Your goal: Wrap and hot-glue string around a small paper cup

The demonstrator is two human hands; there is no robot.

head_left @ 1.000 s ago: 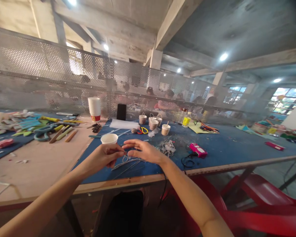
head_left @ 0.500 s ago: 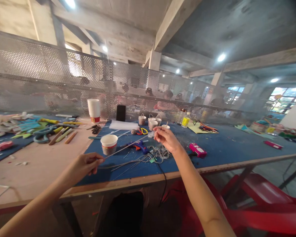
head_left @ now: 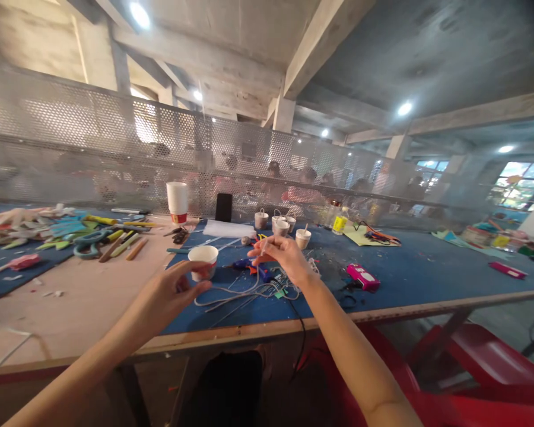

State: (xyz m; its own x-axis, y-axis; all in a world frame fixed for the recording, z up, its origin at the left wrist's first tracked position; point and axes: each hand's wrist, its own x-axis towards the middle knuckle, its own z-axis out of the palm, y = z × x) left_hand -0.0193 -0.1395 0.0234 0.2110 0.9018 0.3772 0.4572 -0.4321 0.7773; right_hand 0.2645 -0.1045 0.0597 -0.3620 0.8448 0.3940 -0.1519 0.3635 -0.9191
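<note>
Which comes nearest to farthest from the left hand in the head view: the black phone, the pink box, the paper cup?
1. Paper cup, just behind the left hand.
2. Black phone, upright at the mesh fence.
3. Pink box, far right on the blue mat.

I see a long table with a blue top; on it lie a paper cup, a glue gun, loose wires, a pink box, scissors.

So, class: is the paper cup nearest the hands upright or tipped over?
Upright: the paper cup stands on the blue mat, rim up, beyond the left hand.
</note>
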